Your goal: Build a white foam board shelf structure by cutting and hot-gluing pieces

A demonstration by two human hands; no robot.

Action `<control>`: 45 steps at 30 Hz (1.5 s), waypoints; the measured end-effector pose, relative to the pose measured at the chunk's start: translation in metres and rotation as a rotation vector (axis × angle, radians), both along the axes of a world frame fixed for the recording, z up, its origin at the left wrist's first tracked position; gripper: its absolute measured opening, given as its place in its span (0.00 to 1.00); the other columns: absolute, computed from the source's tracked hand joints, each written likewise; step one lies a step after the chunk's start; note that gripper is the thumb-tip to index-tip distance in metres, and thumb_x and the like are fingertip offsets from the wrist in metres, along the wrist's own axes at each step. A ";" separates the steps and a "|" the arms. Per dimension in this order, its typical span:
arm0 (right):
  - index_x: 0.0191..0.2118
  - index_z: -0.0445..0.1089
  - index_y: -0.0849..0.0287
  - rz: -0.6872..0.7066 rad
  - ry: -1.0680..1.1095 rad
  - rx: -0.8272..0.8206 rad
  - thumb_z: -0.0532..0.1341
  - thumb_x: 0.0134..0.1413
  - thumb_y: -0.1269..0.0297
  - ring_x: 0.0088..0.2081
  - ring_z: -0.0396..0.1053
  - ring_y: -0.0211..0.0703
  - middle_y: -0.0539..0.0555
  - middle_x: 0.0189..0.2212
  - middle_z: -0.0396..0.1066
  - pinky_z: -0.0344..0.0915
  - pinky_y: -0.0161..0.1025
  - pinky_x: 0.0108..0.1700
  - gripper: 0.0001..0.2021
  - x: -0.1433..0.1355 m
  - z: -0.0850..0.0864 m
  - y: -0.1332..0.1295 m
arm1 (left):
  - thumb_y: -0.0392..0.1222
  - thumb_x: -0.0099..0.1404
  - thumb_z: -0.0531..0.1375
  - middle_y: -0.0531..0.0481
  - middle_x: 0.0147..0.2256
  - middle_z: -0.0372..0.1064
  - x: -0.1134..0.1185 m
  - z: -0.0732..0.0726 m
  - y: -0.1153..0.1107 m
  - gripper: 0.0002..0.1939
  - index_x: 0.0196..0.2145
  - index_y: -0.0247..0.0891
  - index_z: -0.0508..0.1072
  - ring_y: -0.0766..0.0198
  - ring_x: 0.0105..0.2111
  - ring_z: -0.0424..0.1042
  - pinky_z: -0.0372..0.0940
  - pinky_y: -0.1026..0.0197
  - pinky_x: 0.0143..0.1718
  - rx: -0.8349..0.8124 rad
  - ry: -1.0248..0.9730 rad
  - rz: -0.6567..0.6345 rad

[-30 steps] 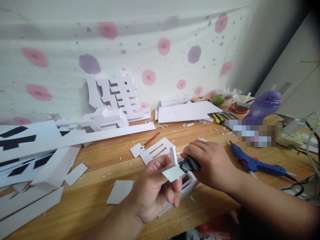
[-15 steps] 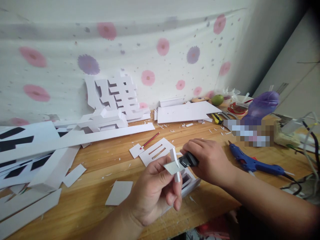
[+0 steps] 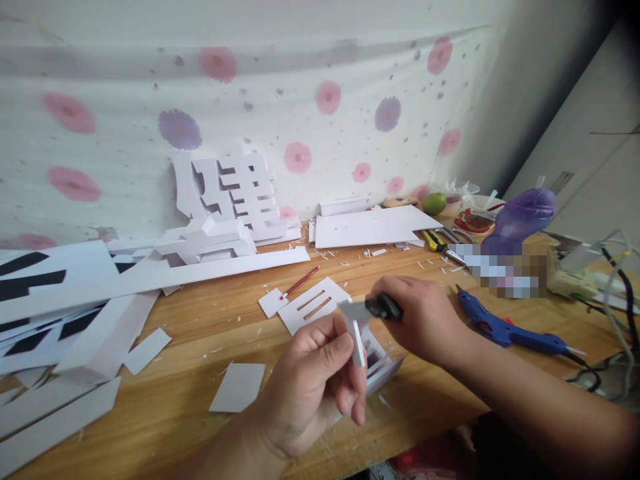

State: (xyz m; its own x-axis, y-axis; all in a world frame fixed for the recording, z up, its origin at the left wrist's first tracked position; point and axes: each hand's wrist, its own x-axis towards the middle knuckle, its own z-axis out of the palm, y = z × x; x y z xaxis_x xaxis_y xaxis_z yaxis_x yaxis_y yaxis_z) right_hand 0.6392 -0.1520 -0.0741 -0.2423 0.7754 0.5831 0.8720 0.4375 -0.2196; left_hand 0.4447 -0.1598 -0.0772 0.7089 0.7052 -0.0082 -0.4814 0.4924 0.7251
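My left hand (image 3: 315, 373) pinches a narrow strip of white foam board (image 3: 359, 343) between thumb and fingers. My right hand (image 3: 425, 313) is closed around the black handle of a utility knife (image 3: 384, 307). Its broad blade points left and lies across the upper end of the strip; whether it touches is too blurred to tell. Beneath and behind my hands is a white foam-board piece with raised walls (image 3: 383, 370), partly hidden. A flat white board with two slots (image 3: 316, 303) lies just beyond my left hand.
A red pencil (image 3: 300, 282) lies by a small white square. White letter shapes (image 3: 240, 193) lean on the back wall, with sheets and strips at left. At right are a blue glue gun (image 3: 510, 323), a yellow cutter (image 3: 434, 240), a green fruit (image 3: 434, 203) and cables.
The knife has risen and turned, its blade moving from the strip's middle to its upper end. The strip is seen at a different angle in my left hand, which has barely moved.
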 end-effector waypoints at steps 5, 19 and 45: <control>0.28 0.67 0.61 0.114 -0.054 0.047 0.54 0.49 0.73 0.24 0.66 0.41 0.52 0.22 0.69 0.55 0.36 0.27 0.06 -0.011 0.004 -0.013 | 0.42 0.63 0.64 0.54 0.18 0.67 0.001 0.002 -0.002 0.13 0.25 0.32 0.69 0.76 0.12 0.58 0.65 0.72 0.17 -0.013 -0.011 0.007; 0.30 0.68 0.60 -0.030 -0.029 -0.133 0.55 0.44 0.72 0.29 0.69 0.44 0.54 0.25 0.72 0.55 0.37 0.31 0.07 -0.004 0.000 -0.001 | 0.42 0.65 0.62 0.56 0.17 0.63 -0.002 -0.004 0.000 0.13 0.26 0.32 0.69 0.78 0.12 0.52 0.68 0.69 0.19 0.023 0.036 -0.051; 0.31 0.67 0.60 0.191 0.164 -0.226 0.57 0.49 0.70 0.28 0.65 0.39 0.51 0.25 0.69 0.56 0.35 0.30 0.03 -0.006 -0.010 -0.011 | 0.43 0.64 0.61 0.52 0.21 0.70 0.002 0.001 0.004 0.12 0.27 0.34 0.65 0.74 0.15 0.62 0.64 0.69 0.21 0.085 0.173 0.135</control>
